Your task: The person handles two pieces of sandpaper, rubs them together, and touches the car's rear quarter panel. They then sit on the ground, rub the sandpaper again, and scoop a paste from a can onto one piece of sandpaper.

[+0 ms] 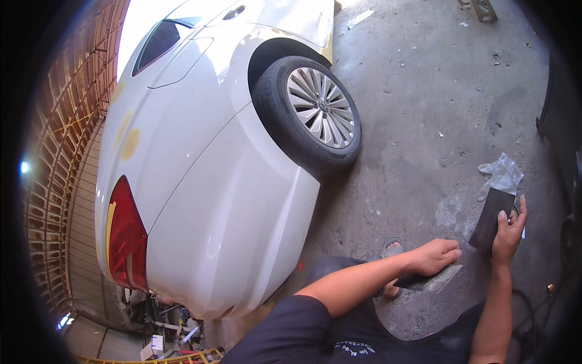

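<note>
My left hand is closed over a flat dark piece with a paler grey end, low in front of my body. Farther right, my right hand grips a dark rectangular sheet that looks like sandpaper, thumb on its face and fingers behind. Beyond that sheet a crumpled clear plastic glove lies on the floor. To my left stands a white Volkswagen car, apart from both hands. Its rear wheel and red tail light face me, and yellowish filler patches mark its body.
The concrete floor bears pale dust and small scraps. My sandalled foot is below my left hand. Assorted parts and boxes are piled behind the car. A dark hose or cable runs at the lower right. A stand is at the top right.
</note>
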{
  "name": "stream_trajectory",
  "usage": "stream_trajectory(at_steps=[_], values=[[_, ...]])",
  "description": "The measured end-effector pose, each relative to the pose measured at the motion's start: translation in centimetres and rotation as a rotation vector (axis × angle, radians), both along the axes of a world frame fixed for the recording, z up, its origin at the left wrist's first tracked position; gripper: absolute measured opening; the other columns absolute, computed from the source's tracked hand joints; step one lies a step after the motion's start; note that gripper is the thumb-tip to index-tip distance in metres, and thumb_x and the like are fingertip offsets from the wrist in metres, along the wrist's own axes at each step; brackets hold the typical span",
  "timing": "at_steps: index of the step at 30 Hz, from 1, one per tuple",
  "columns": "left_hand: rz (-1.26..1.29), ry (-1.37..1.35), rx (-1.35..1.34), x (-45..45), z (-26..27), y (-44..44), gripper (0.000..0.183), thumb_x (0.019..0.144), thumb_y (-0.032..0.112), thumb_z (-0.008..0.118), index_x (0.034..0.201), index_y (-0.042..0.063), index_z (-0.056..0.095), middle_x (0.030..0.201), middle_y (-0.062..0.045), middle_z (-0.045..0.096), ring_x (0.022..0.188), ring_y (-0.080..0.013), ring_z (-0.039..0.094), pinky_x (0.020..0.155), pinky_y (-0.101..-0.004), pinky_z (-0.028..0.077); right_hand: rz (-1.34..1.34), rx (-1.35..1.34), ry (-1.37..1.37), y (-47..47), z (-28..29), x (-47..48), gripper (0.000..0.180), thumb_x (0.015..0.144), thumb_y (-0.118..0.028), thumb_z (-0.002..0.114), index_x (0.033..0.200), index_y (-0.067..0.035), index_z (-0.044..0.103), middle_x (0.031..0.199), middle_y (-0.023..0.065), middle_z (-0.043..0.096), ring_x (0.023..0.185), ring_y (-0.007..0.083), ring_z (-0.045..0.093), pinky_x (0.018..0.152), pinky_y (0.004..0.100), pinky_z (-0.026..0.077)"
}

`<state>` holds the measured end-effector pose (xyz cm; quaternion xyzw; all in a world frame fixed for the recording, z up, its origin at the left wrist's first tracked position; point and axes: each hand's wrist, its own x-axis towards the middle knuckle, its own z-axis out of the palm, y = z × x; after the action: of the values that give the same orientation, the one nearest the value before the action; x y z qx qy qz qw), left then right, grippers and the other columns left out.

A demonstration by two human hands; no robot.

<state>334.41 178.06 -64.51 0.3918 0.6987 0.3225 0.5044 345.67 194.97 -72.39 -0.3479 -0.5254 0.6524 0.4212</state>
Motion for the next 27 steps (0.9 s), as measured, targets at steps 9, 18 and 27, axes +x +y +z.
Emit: stream_trajectory(at_steps=[9, 18, 27], values=[[0.252, 0.052, -0.082, -1.7, 0.7, 0.9, 0.029, 0.095, 0.031, 0.063, 0.096, 0.003, 0.057, 0.080, -0.002, 0.057, 0.078, -0.0098, 0.050, 0.068, -0.0310, 0.045, 0.221, 0.335, -0.089, -2.8, 1.5, 0.0, 0.070, 0.087, 0.002, 0.056, 0.149, -0.004, 0.025, 0.092, 0.0125, 0.064, 0.083, 0.0211, 0.064, 0.077, 0.0333, 0.050], [0.240, 0.146, 0.073, -0.7, 0.1, 1.2, 0.046, 0.097, 0.039, 0.058, 0.120, -0.001, 0.053, 0.103, -0.009, 0.064, 0.094, -0.0141, 0.057, 0.087, -0.0303, 0.046, 0.276, 0.817, -0.149, -4.8, 2.6, -0.5, 0.069, 0.081, 0.000, 0.062, 0.144, 0.002, 0.032, 0.097, 0.0153, 0.069, 0.084, 0.0358, 0.066, 0.073, 0.0416, 0.053], [0.338, -0.056, 0.219, -2.4, -1.0, 1.6, 0.028, 0.103, 0.023, 0.047, 0.117, 0.000, 0.056, 0.100, -0.005, 0.065, 0.090, -0.0110, 0.057, 0.084, -0.0310, 0.049, 0.222, 0.702, -0.150, -3.6, 3.2, 0.1, 0.072, 0.084, -0.021, 0.071, 0.141, 0.004, 0.035, 0.121, 0.0159, 0.061, 0.103, 0.0332, 0.058, 0.093, 0.0441, 0.044]])
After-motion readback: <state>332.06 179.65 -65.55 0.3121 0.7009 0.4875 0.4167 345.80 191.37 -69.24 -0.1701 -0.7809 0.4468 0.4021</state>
